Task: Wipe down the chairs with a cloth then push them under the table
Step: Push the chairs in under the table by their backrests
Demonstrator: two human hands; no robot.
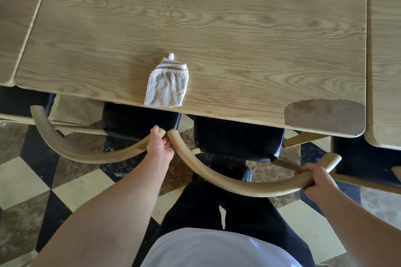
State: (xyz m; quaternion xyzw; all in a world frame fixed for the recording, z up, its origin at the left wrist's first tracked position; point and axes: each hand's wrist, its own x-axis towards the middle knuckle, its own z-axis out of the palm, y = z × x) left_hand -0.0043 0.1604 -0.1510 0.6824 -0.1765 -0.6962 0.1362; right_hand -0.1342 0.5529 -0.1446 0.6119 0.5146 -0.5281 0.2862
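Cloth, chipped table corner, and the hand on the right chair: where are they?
cloth (166,84), head view, middle of its folded face
chipped table corner (325,115), head view, bare patch
right hand (319,180), head view, knuckles

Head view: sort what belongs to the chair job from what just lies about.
Job: cloth on the table; left chair, gripped by left hand; right chair, gripped by right hand.
Lying about: neighbouring tables; far-right chair.

Broad bare stretch of the light wood-grain counter (217,17) beyond the folded grey towelling cloth (166,88) at its near edge, two curved pale wooden chair backs (238,186) touching end to end, closing the gap between the black padded seats (238,136).
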